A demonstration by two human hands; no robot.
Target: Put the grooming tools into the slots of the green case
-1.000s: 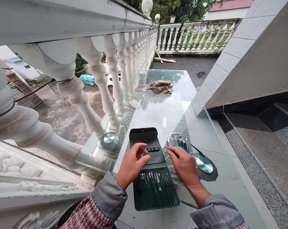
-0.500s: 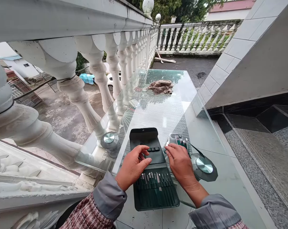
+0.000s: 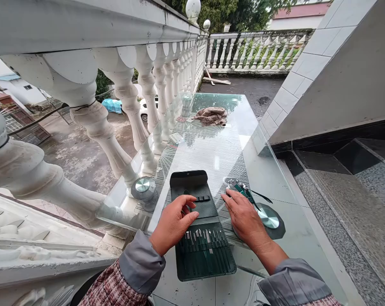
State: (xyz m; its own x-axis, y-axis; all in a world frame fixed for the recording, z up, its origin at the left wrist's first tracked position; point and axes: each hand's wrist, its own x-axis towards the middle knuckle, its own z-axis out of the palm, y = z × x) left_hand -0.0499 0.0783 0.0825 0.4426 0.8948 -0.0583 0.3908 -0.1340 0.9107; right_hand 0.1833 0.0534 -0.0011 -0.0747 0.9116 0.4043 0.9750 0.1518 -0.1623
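Observation:
A dark green tool pouch point(image 3: 208, 208) lies unrolled on the glass table point(image 3: 218, 148) in front of me. Several small metal tools point(image 3: 205, 244) sit in its lower slots. My left hand point(image 3: 171, 223) rests on the pouch's left side, fingers loosely spread over the middle panel and holding nothing. My right hand point(image 3: 243, 216) lies palm down just right of the pouch. Its fingertips reach a small heap of loose green-handled tools point(image 3: 243, 190) on the glass, and no tool shows in its grasp.
A white stone balustrade point(image 3: 125, 93) runs close along the table's left edge. A tiled wall point(image 3: 294, 80) and a step rise on the right. Round metal fittings point(image 3: 143, 185) point(image 3: 270, 219) sit in the glass. A brown cloth point(image 3: 211, 115) lies at the far end.
My right hand slid slightly toward me and left; the loose tools now lie fanned out beyond its fingertips. My left hand stayed on the pouch. The view shifted a little.

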